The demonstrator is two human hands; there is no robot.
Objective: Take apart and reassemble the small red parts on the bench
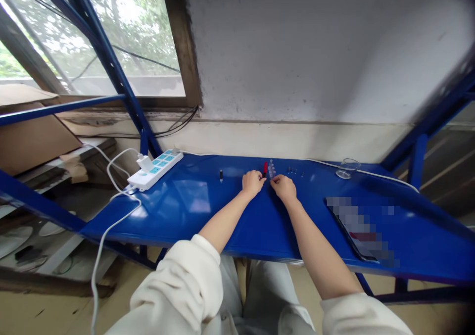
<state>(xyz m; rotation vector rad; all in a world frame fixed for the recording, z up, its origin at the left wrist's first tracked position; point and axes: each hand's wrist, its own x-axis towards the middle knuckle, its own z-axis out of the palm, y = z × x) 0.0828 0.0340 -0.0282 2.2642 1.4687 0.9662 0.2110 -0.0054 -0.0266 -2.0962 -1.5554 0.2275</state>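
Leaning over a blue steel tabletop [193,216] beneath a window, the person reaches forward from white sleeves [178,285], both forearms angled inward toward its middle. At the far left, a white power strip [156,169] with teal sockets lies against the wall, and its white cable [97,256] drops over the edge, seemingly to keep the wiring away from the hands. Further right, a small dark cylinder [221,175] stands alone. The left hand [253,184] has its fingers [261,178] curled and nearly closed, just beside a small red piece [265,167]; whether they hold it cannot be told. The right hand [284,187] has its fingers [273,181] bunched at a cluster of small clear pieces [271,169], any hold being hidden. The hands nearly touch, apparently converging on this one spot. Beyond lie tiny dark parts [292,170], a clear glass beaker [348,168] and, nearer the person, a flat tablet [356,228] with a blurred screen.
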